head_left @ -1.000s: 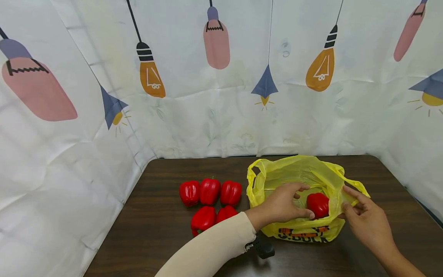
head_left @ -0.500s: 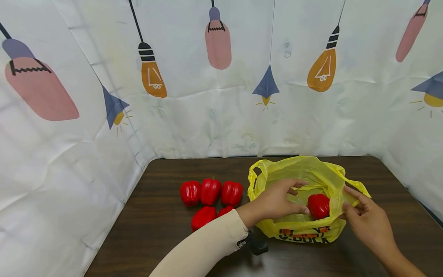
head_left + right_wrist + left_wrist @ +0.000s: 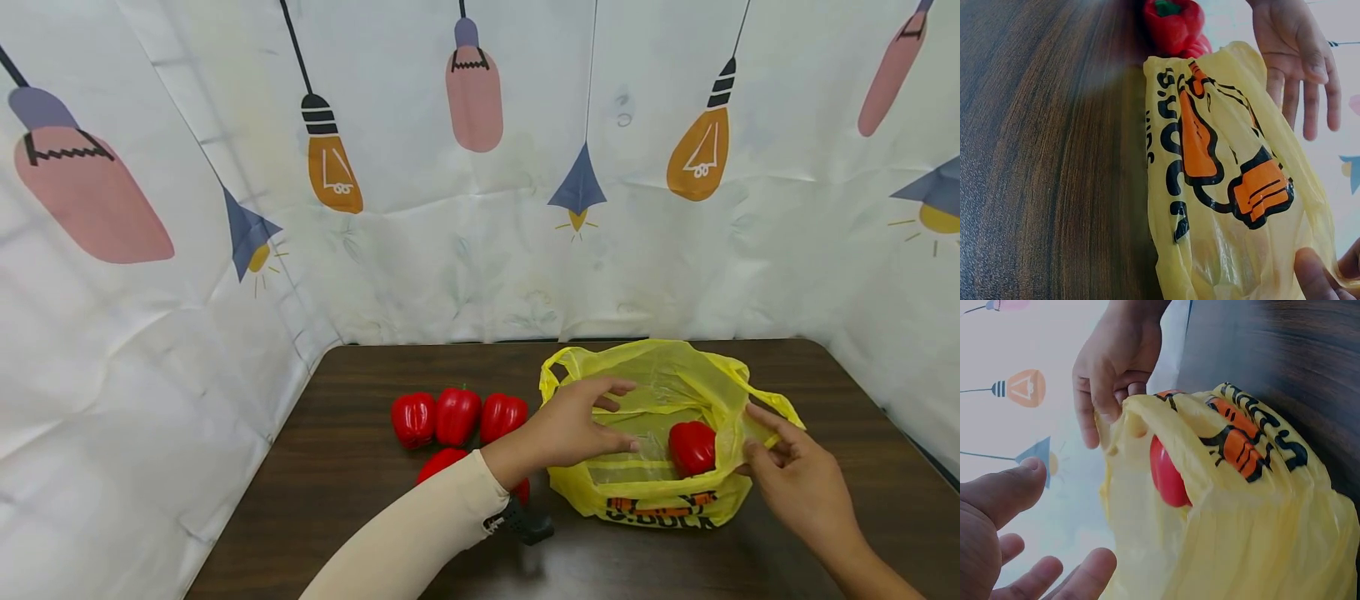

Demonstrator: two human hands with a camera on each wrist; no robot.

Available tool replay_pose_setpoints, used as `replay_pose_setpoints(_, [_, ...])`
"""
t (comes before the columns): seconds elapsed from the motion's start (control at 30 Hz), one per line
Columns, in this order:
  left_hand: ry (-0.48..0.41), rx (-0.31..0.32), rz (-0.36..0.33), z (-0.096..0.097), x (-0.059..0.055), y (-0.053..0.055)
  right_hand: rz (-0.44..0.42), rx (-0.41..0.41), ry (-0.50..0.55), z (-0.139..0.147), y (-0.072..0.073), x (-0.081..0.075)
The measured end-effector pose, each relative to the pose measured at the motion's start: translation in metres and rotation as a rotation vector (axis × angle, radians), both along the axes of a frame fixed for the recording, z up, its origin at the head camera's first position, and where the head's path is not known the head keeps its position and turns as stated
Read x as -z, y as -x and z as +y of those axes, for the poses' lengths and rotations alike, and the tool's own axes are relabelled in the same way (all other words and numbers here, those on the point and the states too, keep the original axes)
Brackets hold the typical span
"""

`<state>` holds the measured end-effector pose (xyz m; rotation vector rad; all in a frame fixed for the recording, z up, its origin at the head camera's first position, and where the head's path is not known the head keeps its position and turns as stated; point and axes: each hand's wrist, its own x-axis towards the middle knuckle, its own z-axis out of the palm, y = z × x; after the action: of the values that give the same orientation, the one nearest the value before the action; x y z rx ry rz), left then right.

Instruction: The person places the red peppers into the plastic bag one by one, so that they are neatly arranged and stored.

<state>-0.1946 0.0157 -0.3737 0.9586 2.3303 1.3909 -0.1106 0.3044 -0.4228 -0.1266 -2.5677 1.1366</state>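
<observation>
A yellow plastic bag lies on the table with its mouth open upward, black and orange print on its front. Inside, toward its right side, sits one red bell pepper. My right hand pinches the bag's right rim between thumb and fingers. Over the left part of the bag's mouth hovers my left hand, fingers spread and holding nothing. The left wrist view shows the same pepper through the opening, apart from the left fingers.
Left of the bag, several red bell peppers stand in two rows on the dark wooden table. My left sleeve partly hides the front row. A printed white curtain hangs behind the table.
My left hand has moved left, away from the pepper in the bag, and the gap between them has widened. The right hand stays at the bag's rim.
</observation>
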Motion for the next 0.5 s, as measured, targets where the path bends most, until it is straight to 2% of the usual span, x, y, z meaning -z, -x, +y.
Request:
replay_pose_setpoints(0.27, [-0.067, 0.008, -0.069, -0.02, -0.009, -0.001, 0.005, -0.001, 0.002, 0.0, 0.0, -0.001])
replay_pose_setpoints(0.5, [-0.074, 0.01, -0.05, -0.038, -0.018, -0.002, 0.006, -0.001, 0.005, 0.0, 0.001, -0.001])
